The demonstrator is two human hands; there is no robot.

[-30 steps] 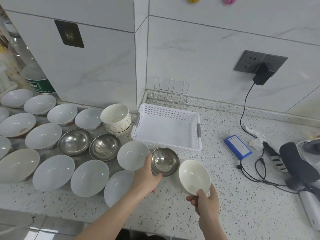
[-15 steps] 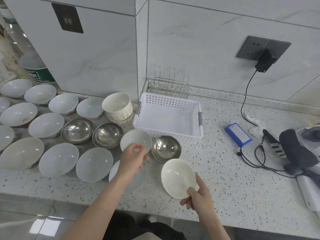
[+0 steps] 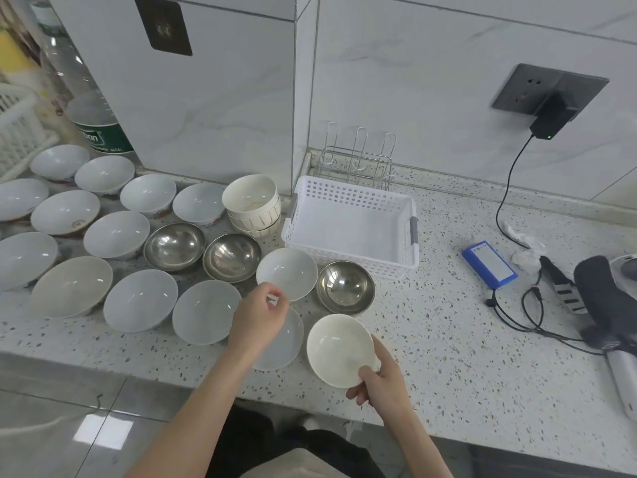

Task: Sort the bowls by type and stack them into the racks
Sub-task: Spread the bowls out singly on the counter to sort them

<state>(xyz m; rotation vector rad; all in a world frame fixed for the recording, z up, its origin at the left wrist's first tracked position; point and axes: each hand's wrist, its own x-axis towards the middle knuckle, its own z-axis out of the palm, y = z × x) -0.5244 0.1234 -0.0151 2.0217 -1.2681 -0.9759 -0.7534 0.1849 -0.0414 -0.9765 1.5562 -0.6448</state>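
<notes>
Your right hand (image 3: pixel 379 381) grips cream bowl (image 3: pixel 339 350) at near rim; left hand (image 3: pixel 258 317) pinches white bowl (image 3: pixel 286 274) edge. Basket (image 3: pixel 348 250) sits just beyond both hands, right hand nearer.

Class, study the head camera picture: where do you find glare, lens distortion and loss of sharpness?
Head view: bright highlights sit inside the steel bowl and a window-like patch glares on the floor tile; the wide-angle lens bends the counter edge and leans the wall lines outward; the bottle at far left looks soft, while the cream bowl in the right hand is sharp.
</notes>
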